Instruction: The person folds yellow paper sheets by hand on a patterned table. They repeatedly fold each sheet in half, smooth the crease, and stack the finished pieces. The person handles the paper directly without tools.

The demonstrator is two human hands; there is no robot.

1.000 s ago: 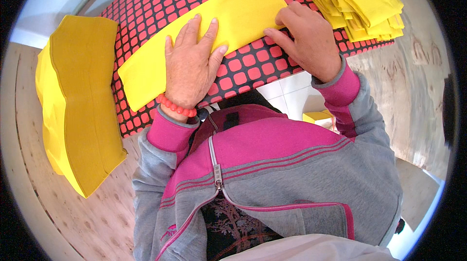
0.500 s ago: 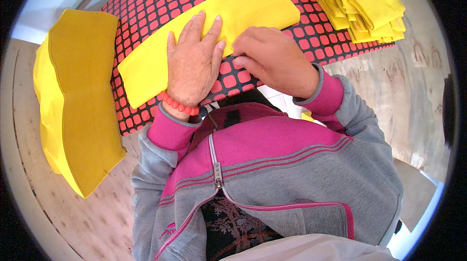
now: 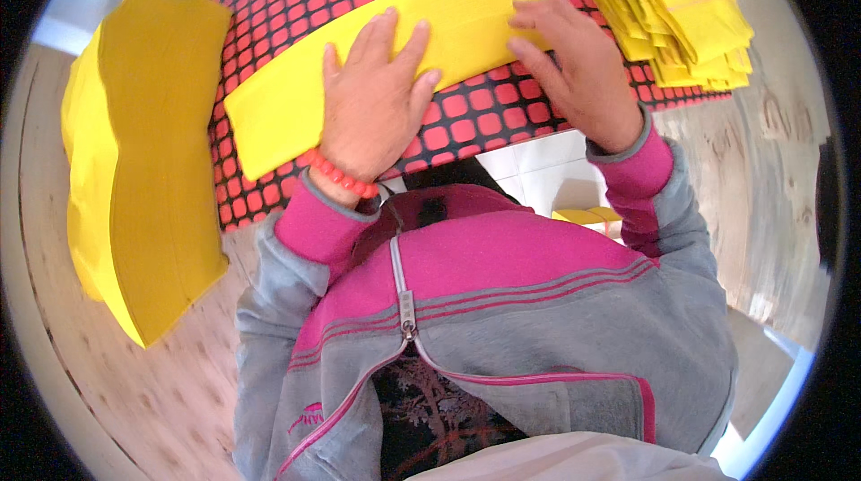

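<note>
On the red-and-black grid-patterned board (image 3: 502,113) across our lap lies the long folded yellow sheet (image 3: 296,95), and we take that sheet as our landmark for everything else. From the head camera, the only view we have, our left hand (image 3: 372,100) lies flat on the middle of the sheet, fingers spread and extended, palm pressing down; it grips nothing. A coral bead bracelet (image 3: 341,178) circles that wrist, just at the near edge of the sheet.

Our right hand (image 3: 578,68) is what has changed. Half a second ago it was drawn in beside the left hand, over the sheet's near edge; now it sits out at the sheet's right end, fingers loosely open and curved, fingertips resting on the yellow surface. We cannot tell whether the thumb tucks under the edge, so a pinch is not certain. We judge that this sweep outward is a smoothing or creasing stroke along the fold, with the left hand anchoring the sheet meanwhile.

Left of the sheet, off the board, lies a thick stack of flat yellow sheets (image 3: 143,167) on the pale wooden surface (image 3: 179,391). Beyond the sheet's right end, on the board's far corner, sits a pile of folded yellow pieces (image 3: 682,14), fanned and uneven.
</note>
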